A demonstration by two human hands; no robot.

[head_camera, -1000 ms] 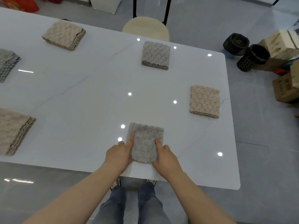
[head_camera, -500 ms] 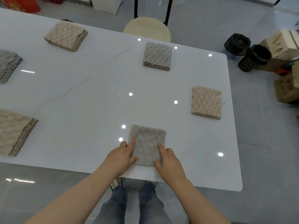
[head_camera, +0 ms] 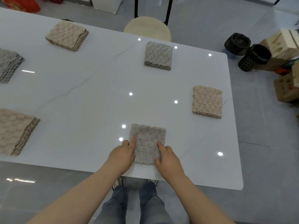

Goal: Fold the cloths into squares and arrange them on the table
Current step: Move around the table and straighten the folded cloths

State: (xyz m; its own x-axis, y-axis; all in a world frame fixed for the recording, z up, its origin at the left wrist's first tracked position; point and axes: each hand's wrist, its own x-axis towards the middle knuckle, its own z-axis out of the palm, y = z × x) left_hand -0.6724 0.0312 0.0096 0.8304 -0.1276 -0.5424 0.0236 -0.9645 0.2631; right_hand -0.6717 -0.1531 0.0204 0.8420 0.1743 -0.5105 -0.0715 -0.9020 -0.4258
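Placing step: left hand (head_camera: 122, 156) and right hand (head_camera: 169, 160), fingers mostly straight, press either side of the folded grey knobbly cloth square (head_camera: 147, 143) at the white glossy table's (head_camera: 90, 97) near edge; next likely release, fetch another cloth.

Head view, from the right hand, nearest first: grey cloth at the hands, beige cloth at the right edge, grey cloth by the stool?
1. Grey textured folded cloth, touched by the right hand, near edge.
2. Beige textured folded cloth, right side.
3. Second grey textured folded cloth, far edge, by the round stool.
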